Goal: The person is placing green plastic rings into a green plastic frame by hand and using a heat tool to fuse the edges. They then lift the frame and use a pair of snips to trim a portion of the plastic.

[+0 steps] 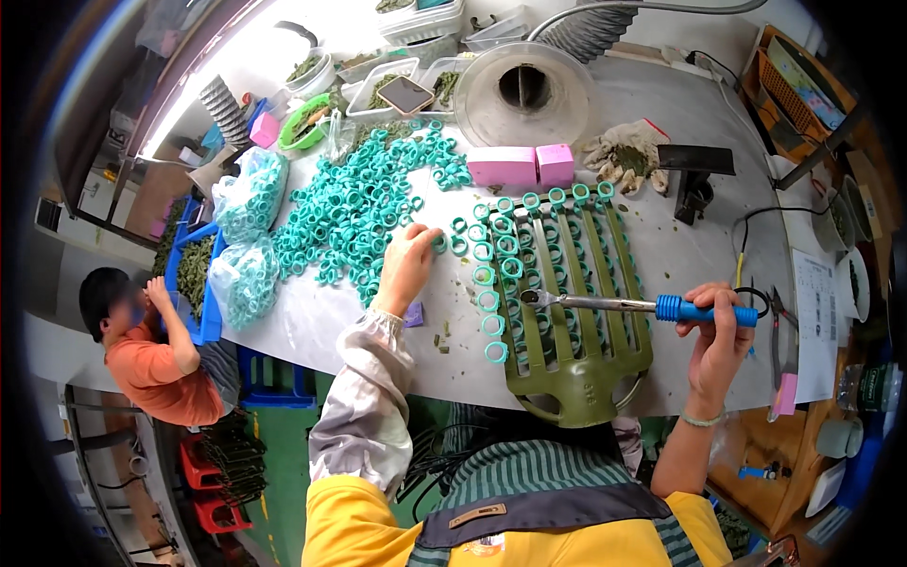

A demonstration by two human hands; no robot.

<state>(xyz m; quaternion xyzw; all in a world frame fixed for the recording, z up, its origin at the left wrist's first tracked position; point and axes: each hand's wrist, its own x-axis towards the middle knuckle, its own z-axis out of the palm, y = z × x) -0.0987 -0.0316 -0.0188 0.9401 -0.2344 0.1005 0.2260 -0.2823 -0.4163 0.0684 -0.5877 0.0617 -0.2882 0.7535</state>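
Note:
My right hand (718,345) grips the blue handle of a soldering iron (605,303). Its metal tip lies over the left part of an olive-green rake-shaped frame (584,383) with long parallel bars. Teal rings (487,300) line the frame's left side and far edge, and more show between its bars. Left of the frame, my left hand (406,269) has thumb and fingers pinched on a small teal ring (438,243), partly hidden by the fingertips. Right beside that hand, a few single rings (459,246) lie on the grey table. A large heap of teal rings (354,208) spreads beyond it.
Pink blocks (503,166), a soiled glove (627,156) and a black stand (695,180) sit beyond the frame. A clear funnel hood (524,94) and a phone (406,95) on plastic tubs are farther back. Bags of rings (248,279) lie left; a person (156,354) sits there.

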